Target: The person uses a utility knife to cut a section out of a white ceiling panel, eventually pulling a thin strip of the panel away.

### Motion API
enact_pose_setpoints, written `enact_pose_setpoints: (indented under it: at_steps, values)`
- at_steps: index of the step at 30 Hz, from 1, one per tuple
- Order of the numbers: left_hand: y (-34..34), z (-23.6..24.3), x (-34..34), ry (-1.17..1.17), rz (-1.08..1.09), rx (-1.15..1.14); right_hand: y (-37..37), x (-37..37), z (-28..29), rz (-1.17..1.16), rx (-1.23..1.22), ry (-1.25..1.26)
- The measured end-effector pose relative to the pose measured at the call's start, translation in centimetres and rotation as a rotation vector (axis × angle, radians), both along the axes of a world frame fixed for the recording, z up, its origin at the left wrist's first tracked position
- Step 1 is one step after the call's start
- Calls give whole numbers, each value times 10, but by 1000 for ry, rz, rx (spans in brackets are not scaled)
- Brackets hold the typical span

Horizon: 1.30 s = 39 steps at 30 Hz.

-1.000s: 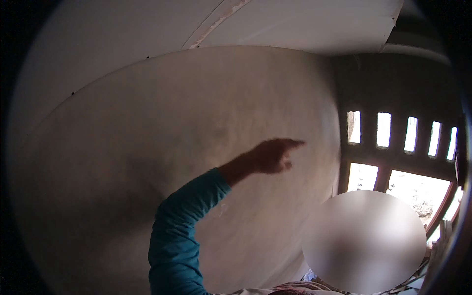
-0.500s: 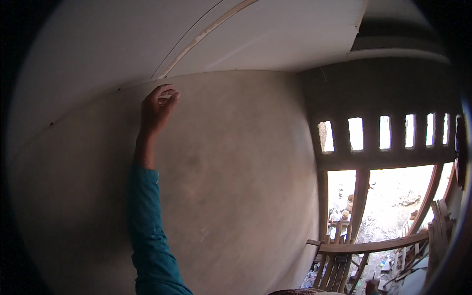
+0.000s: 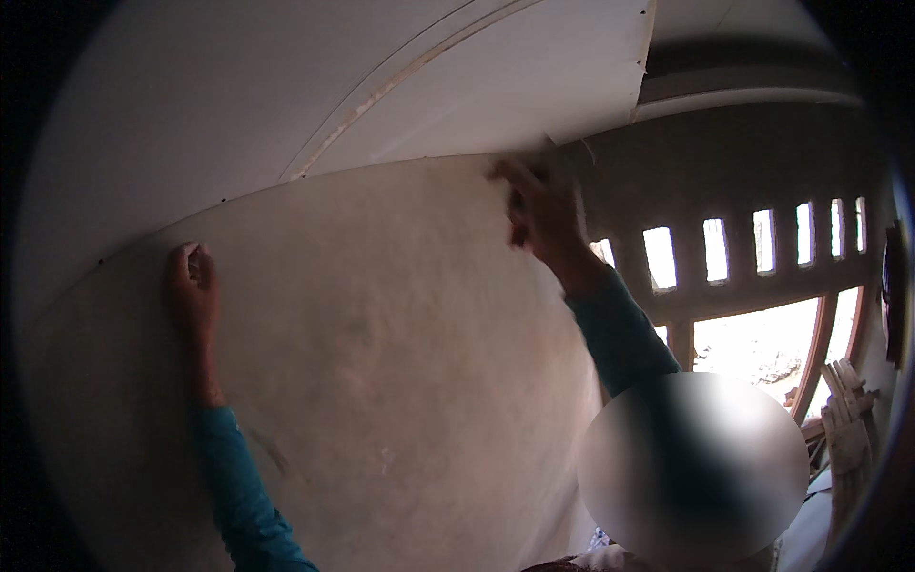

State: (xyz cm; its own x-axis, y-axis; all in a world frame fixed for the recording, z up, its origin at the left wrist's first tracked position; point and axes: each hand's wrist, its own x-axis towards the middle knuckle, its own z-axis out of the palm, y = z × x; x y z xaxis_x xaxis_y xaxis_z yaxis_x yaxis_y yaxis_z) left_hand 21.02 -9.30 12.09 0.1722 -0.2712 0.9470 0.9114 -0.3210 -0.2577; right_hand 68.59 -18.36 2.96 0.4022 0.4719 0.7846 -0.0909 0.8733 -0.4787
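Your hands are both raised toward the ceiling board (image 3: 238, 105), so good work here probably calls for spreading your reach along its wall-side edge and applying even, light pressure rather than a shove from one fingertip. Slowing your right hand (image 3: 523, 202) would likely help you place it accurately, as it is smeared by motion. With your arms this high, firm footing and slightly bent elbows should spare your shoulders.

The board lies overhead, its edge running along the top of the plastered wall (image 3: 381, 315). Your left hand (image 3: 195, 253) is just below that edge, toward its left end, between two dark dots; its fingers are curled with the thumb near them, and you cannot tell from this view whether they pinch anything. Your right fingers are bent near the edge's right end, close to the room's corner; whether they hold anything, or either hand touches board or wall, cannot be told. The pale seam strip (image 3: 381, 91) meets the edge between your hands.
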Motion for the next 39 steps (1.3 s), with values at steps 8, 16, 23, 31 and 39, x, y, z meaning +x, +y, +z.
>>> enact_pose_setpoints:
  at_steps: [8,16,23,31,39]
  values:
    - [-2,-6,8,152,-68,-34,25,-63,132,124,390,290]
    - [6,-7,1,85,-51,-121,27,-74,131,159,458,351]
    - [6,-8,6,83,-69,-78,24,-69,132,87,496,302]
    - [-2,-10,7,95,7,-25,21,-68,125,162,512,227]
    - [-4,-11,9,91,0,-72,24,-67,128,263,566,228]
